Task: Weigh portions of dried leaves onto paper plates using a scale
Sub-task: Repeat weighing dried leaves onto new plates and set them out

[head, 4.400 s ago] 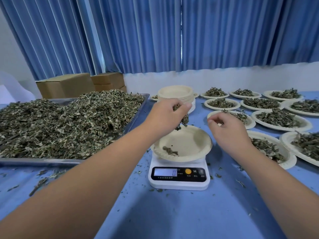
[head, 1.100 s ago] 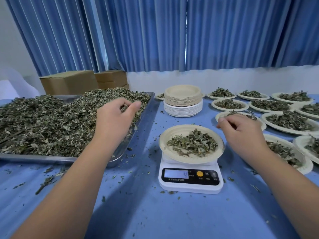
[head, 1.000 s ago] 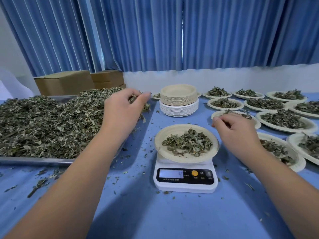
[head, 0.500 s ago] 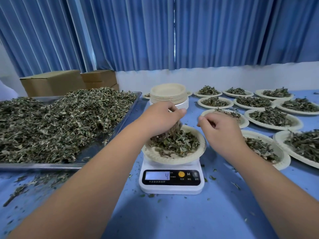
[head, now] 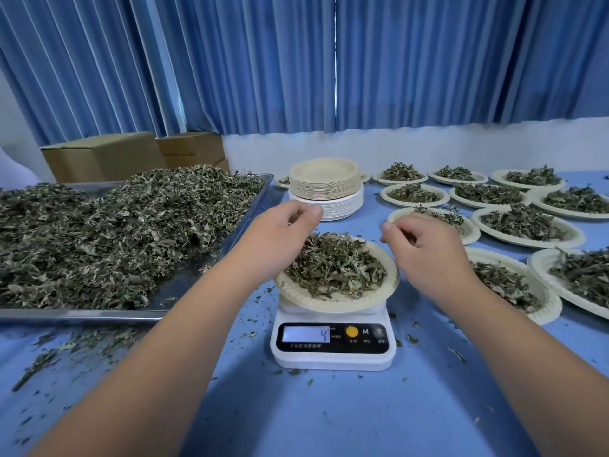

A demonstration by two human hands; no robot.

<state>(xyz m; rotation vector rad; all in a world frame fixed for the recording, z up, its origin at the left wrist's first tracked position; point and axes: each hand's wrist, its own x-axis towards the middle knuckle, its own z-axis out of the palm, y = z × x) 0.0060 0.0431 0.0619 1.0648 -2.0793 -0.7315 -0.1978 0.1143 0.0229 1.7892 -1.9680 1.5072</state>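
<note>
So the paper plate (head: 329, 303) being filled sits right on top of the white kitchen scale (head: 333, 341), just below the middle of the frame, and it's got a decent mound of dried leaves (head: 333, 265) on it. The display reads 4.

The left hand (head: 280, 235) hangs over the plate's left edge, fingers curled down toward the mound. The tips are hidden behind the back of the hand, so I honestly can't tell if it's pinching any leaves or not. The right hand (head: 428, 252) hovers over the plate's right edge with its fingers loosely curled in and the thumb lying against the forefinger. I can't see anything in it, and it isn't touching the plate.

Further out, the left side of the frame is taken up by a metal tray (head: 131, 313) heaped with the bulk leaves (head: 115, 232). Just behind the scale there's a stack of empty plates (head: 324, 186). The whole right side is rows of filled plates (head: 527, 225), each with its own little pile. It all sits on a blue table cover (head: 329, 417), with leaf crumbs (head: 49, 357) scattered about, mostly lower left. Cardboard boxes (head: 105, 156) stand behind the tray, and blue curtains (head: 296, 61) run across the top.
</note>
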